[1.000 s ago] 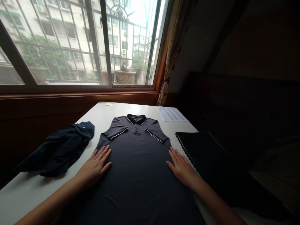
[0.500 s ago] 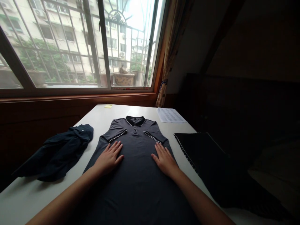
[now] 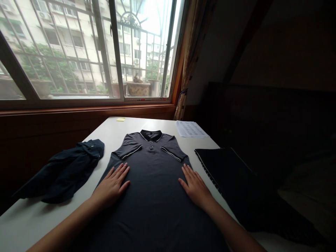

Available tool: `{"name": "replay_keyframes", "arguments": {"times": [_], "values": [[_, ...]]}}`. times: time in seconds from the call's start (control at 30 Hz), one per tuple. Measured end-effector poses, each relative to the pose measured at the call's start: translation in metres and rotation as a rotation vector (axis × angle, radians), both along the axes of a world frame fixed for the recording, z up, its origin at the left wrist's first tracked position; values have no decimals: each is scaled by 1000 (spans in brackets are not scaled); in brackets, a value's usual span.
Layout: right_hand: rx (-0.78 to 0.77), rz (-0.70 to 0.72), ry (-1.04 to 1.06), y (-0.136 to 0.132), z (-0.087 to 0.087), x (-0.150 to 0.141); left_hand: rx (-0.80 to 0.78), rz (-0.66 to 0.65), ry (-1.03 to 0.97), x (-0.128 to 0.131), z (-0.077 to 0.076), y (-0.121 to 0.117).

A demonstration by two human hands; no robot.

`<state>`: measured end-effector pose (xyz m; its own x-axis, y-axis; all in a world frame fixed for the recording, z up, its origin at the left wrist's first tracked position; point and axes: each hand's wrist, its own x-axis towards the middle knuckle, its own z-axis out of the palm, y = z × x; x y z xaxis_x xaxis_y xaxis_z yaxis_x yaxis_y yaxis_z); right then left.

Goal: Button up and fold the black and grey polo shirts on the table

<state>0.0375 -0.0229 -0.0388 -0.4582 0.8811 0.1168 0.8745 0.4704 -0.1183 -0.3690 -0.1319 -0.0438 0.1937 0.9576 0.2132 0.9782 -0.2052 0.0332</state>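
Note:
A dark grey polo shirt point(image 3: 153, 196) with white-trimmed sleeves and collar lies flat, front up, on the white table point(image 3: 34, 217), collar toward the window. My left hand point(image 3: 111, 187) rests palm down on the shirt's left side, fingers stretched out. My right hand point(image 3: 194, 187) lies flat on the shirt's right side, fingers likewise extended. Both hands sit just below the sleeves, and neither holds anything.
A crumpled dark blue shirt point(image 3: 65, 171) lies on the table's left. A folded black garment point(image 3: 228, 175) with a dotted edge sits at the right. A printed sheet point(image 3: 190, 128) and a yellow sticky note point(image 3: 120, 119) lie near the window. Dark furniture stands at the right.
Both hands slid inward toward the shirt's middle, then back outward and toward me across the fabric. The shirt itself has stayed in place.

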Motion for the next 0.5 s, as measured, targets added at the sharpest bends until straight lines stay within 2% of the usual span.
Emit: {"name": "replay_keyframes", "arguments": {"times": [0.27,0.5], "values": [[20,-18,-1,-14,1,14,22,-44,45,-8,2,-27],[51,-22,-21,-20,-2,21,-1,-44,72,-9,4,-42]]}}
